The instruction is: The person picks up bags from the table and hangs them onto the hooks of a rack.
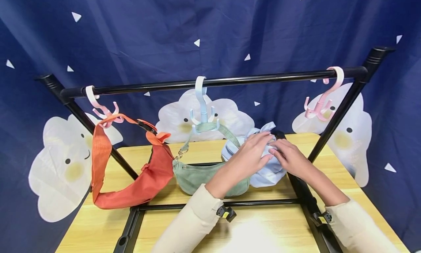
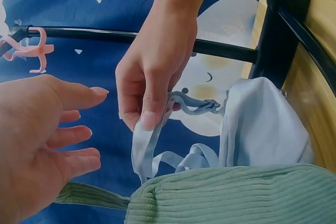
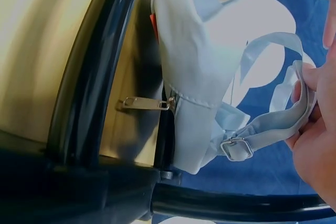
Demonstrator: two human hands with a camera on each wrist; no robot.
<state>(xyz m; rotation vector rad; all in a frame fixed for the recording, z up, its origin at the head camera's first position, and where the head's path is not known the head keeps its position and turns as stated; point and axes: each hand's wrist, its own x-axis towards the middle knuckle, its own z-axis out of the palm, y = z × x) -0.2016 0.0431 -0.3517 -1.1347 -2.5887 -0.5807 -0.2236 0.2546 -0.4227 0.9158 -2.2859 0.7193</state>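
A light blue bag [image 1: 268, 174] with a zipper sits low behind the rack's right side. My right hand [image 1: 292, 156] pinches its strap [image 2: 144, 148] between thumb and fingers. The strap's metal buckle [image 3: 237, 149] shows in the right wrist view. My left hand [image 1: 251, 152] is beside the right, its fingers spread loosely and holding nothing. Just under my left wrist, a green corduroy bag [image 1: 197, 178] hangs by its strap from a light blue hook hanger [image 1: 201, 99]. In the left wrist view, its ribbed side [image 2: 236, 195] fills the lower right.
A black rack bar [image 1: 263, 79] runs across, on slanted posts. At left, an orange-red bag [image 1: 138, 191] hangs from a pink hook hanger [image 1: 105, 112]; another pink hanger [image 1: 323, 99] is near the bar's right end. A wooden table [image 1: 263, 227] lies below, a dark blue curtain [image 1: 148, 34] behind.
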